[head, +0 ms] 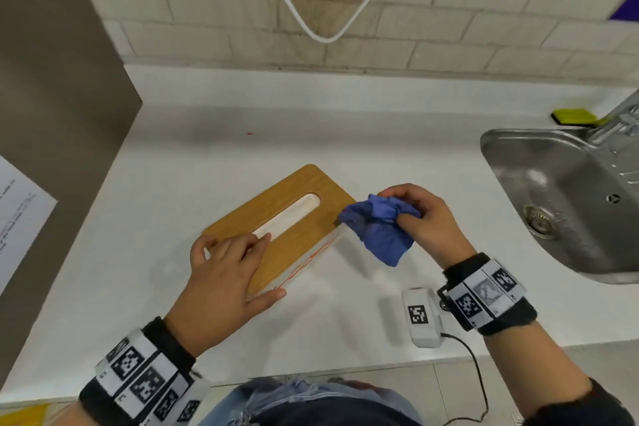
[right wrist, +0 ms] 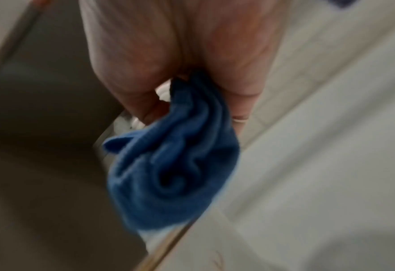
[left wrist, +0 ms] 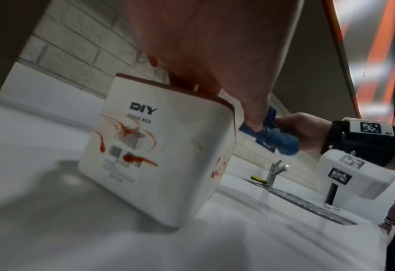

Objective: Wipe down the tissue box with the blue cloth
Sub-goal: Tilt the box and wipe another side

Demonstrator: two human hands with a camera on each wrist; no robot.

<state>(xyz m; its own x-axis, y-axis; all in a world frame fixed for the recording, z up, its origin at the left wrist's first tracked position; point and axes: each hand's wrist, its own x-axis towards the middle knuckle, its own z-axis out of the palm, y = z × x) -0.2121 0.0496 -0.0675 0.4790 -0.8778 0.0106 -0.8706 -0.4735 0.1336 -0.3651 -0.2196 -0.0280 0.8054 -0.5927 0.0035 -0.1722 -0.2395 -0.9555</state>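
Observation:
The tissue box (head: 294, 235) lies slantwise on the white counter, with a wooden lid and a white slot. Its white sides carry red smears (left wrist: 131, 158). My left hand (head: 228, 270) holds the box's near end, fingers on the lid and thumb down the long side. My right hand (head: 425, 218) grips the bunched blue cloth (head: 377, 232) beside the box's far right corner. The cloth's edge touches that corner. In the right wrist view the cloth (right wrist: 173, 165) hangs from my curled fingers.
A steel sink (head: 511, 145) with a tap (head: 619, 117) lies to the right, a yellow sponge (head: 574, 116) behind it. A white tagged device (head: 420, 316) with a black cable sits near the front edge. A brown panel (head: 52, 97) bounds the left side.

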